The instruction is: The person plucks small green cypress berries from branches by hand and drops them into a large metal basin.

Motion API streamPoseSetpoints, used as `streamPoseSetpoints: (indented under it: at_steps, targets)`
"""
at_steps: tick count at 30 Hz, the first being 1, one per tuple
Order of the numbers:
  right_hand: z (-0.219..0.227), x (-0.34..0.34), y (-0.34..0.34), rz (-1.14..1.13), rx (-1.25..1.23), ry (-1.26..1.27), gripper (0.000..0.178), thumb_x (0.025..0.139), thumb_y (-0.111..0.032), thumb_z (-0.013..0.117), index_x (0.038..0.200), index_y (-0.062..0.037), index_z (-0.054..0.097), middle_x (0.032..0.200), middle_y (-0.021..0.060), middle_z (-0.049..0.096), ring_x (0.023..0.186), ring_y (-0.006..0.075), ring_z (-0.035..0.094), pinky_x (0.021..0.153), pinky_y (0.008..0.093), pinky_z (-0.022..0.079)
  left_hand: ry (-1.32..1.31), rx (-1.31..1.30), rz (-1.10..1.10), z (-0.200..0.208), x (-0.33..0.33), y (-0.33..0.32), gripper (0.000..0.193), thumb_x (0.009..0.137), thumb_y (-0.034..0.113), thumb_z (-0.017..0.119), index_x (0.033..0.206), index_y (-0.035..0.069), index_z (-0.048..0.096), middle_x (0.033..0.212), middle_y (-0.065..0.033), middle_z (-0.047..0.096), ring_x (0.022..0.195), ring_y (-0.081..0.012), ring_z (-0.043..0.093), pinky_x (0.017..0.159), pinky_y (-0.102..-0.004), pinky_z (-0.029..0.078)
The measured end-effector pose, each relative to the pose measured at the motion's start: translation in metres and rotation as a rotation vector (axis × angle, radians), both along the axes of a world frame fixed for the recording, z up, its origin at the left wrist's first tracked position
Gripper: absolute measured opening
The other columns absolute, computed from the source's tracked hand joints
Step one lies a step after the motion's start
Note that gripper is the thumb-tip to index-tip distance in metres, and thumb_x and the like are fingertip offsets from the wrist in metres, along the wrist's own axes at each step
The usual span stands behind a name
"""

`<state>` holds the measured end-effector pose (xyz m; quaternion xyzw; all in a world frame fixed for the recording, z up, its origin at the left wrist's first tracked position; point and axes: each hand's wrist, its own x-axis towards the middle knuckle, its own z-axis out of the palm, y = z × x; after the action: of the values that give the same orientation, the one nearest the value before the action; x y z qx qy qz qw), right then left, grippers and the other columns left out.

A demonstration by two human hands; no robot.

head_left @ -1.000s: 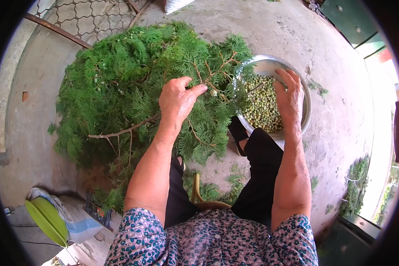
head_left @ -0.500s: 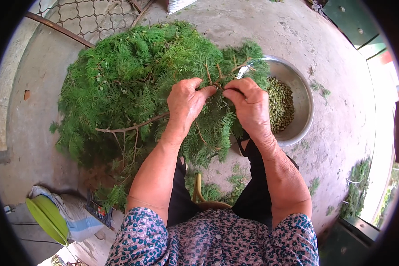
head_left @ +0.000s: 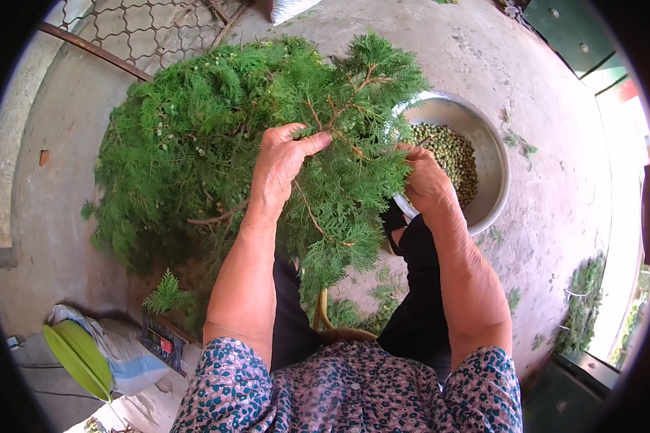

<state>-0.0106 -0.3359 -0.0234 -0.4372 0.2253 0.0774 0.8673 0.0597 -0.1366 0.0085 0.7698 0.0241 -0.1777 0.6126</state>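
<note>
My left hand (head_left: 280,164) pinches the brown stem of a leafy evergreen branch (head_left: 357,169), thumb on top. The branch fans out flat scale-like green sprays, with reddish-brown twigs showing among them. At the branch's right edge, over the near-left side of the metal bowl (head_left: 500,162), is my right hand (head_left: 430,182). Its fingers are curled together at the foliage; leaves partly cover the tips, so what they pinch cannot be made out. Many small round green-brown seed cones (head_left: 451,155) lie in the bowl.
A large heap of cut evergreen branches (head_left: 173,137) lies on the concrete floor to the left. At the lower left, a lime-green basin (head_left: 76,357) leans on a pale sack (head_left: 126,346). Behind the heap stands a metal mesh panel (head_left: 148,32). Greenery scraps (head_left: 583,307) lie right.
My hands have moved apart, the left slightly left and the right down toward the bowl. The held branch has turned, its leafy end now standing higher and spread between my hands.
</note>
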Motion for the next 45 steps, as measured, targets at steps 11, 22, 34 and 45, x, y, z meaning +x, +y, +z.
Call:
streamPoseSetpoints:
  at_steps: [11, 22, 34, 45]
  targets:
    - [-0.005, -0.002, 0.001, 0.392, -0.481, -0.531, 0.035, 0.076, -0.024, 0.067, 0.104, -0.0052, 0.062, 0.102, 0.0101, 0.061, 0.086, 0.0149, 0.058, 0.074, 0.0288, 0.047, -0.505, 0.26, -0.011, -0.025, 0.004, -0.006, 0.042, 0.068, 0.032, 0.075, 0.082, -0.006, 0.062, 0.045, -0.0105, 0.047, 0.043, -0.0146, 0.044, 0.047, -0.0308, 0.039]
    - [0.033, -0.023, 0.014, 0.181, -1.328, -0.539, 0.028, 0.069, 0.011, 0.05, 0.094, 0.0011, 0.059, 0.082, 0.018, 0.06, 0.073, 0.032, 0.059, 0.064, 0.0339, 0.046, -0.636, 0.515, -0.118, -0.014, -0.011, -0.016, 0.038, 0.065, 0.035, 0.073, 0.065, 0.004, 0.052, 0.065, -0.0092, 0.055, 0.058, -0.0299, 0.054, 0.052, -0.0385, 0.041]
    - [0.044, -0.018, -0.027, -0.216, -1.529, -0.414, 0.02, 0.076, 0.0, 0.056, 0.095, -0.002, 0.06, 0.083, 0.0151, 0.058, 0.073, 0.0283, 0.058, 0.065, 0.034, 0.046, -0.592, 0.108, 0.026, -0.024, 0.022, 0.02, 0.035, 0.07, 0.029, 0.074, 0.071, -0.001, 0.057, 0.051, -0.0031, 0.048, 0.046, -0.0123, 0.042, 0.046, -0.03, 0.036]
    - [0.0, -0.009, -0.119, -0.503, -1.749, 0.049, 0.03, 0.079, -0.019, 0.055, 0.101, -0.0004, 0.062, 0.107, 0.0176, 0.058, 0.098, 0.0316, 0.055, 0.086, 0.0359, 0.042, -0.358, -0.685, 0.253, -0.005, 0.026, 0.062, 0.017, 0.08, 0.024, 0.064, 0.079, 0.007, 0.063, 0.069, 0.0028, 0.058, 0.054, -0.006, 0.049, 0.047, -0.0211, 0.038]
